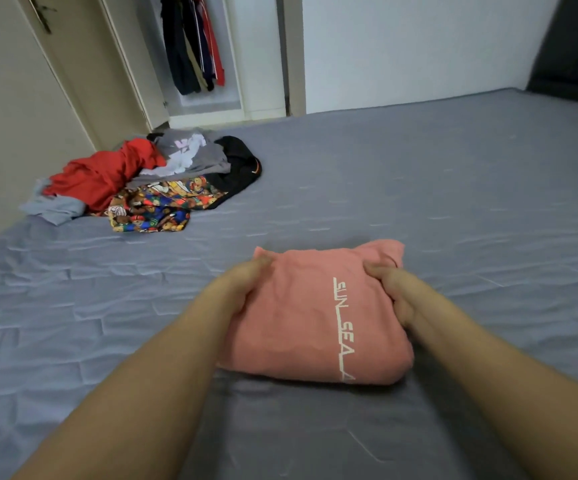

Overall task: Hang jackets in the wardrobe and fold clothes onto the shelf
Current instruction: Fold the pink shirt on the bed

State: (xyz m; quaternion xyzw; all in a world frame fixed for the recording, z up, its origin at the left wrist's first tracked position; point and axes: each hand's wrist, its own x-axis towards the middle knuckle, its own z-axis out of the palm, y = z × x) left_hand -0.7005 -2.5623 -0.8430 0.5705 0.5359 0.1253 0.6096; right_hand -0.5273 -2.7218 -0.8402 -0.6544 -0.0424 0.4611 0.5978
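A folded pink garment (315, 317) lies on the bed (453, 202) at lower centre of the frame, white lettering running along its right part. The left hand (242, 285) grips its left edge, fingers (259, 263) curled over the far left corner. The right hand (395, 292) grips its right edge, fingers (375, 271) curled into the cloth near the far right corner, where the fabric bunches up. Both forearms are bare and reach in from the bottom of the frame. The bed carries a grey-blue quilted sheet, creased at the left. At left of centre, well apart from the pink garment, an unfolded pile (149, 181) rests on the bed: a red piece (100, 174), a grey piece with a pale print (190, 150), a black piece (239, 168), a multicoloured patterned piece (155, 206) and a pale blue piece (55, 206). Beyond the pile, at upper centre, the wardrobe (263, 64) stands open, with dark and red jackets (194, 43) hanging inside. A door (72, 64) with a handle occupies the upper left. A pale wall fills the upper right, with a dark surface at the far upper right corner; what it is cannot be told.
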